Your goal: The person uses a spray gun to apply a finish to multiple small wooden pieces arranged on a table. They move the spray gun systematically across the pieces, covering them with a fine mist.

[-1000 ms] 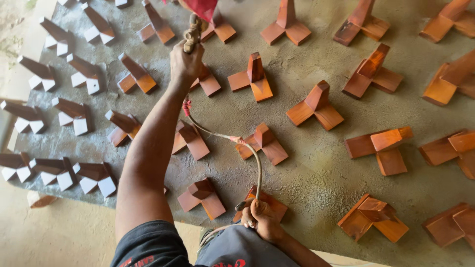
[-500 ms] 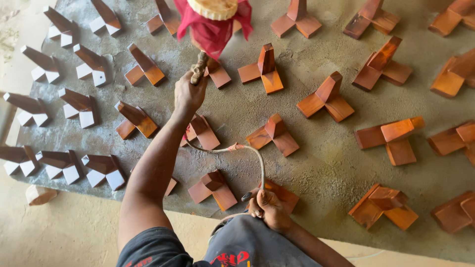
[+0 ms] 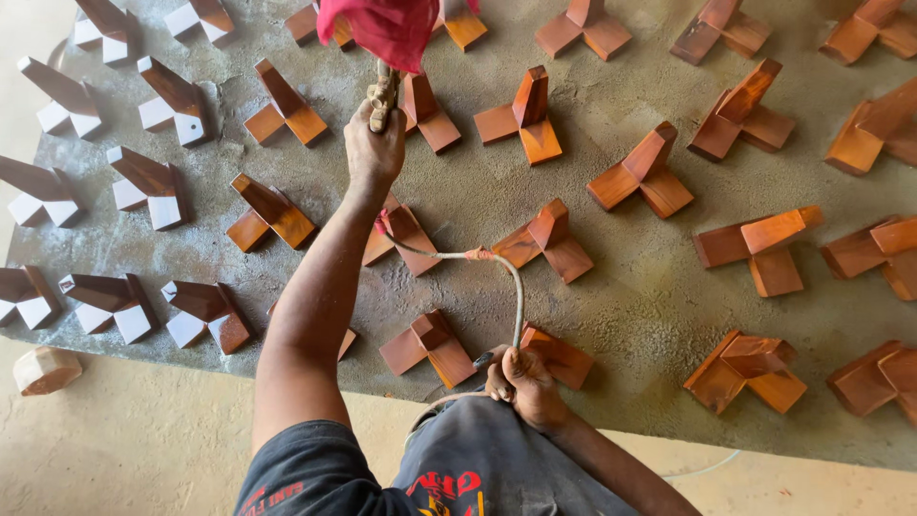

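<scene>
Left hand (image 3: 374, 151) gripping a tool handle (image 3: 383, 96) under red cloth (image 3: 382, 29), right hand (image 3: 521, 382) holding a thin hose (image 3: 497, 263), orange-brown wooden pieces (image 3: 645, 177) spread over grey desk (image 3: 621, 287)

Wooden pieces (image 3: 646, 178) in rows on slab (image 3: 630, 306), block (image 3: 45, 370) left below.

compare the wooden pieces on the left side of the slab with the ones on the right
The left pieces are dark brown with white end faces; the right pieces are orange-brown all over. The left pieces sit in closer rows; the right pieces lie wider apart. Both are crossed wooden blocks resting on the grey slab.
</scene>
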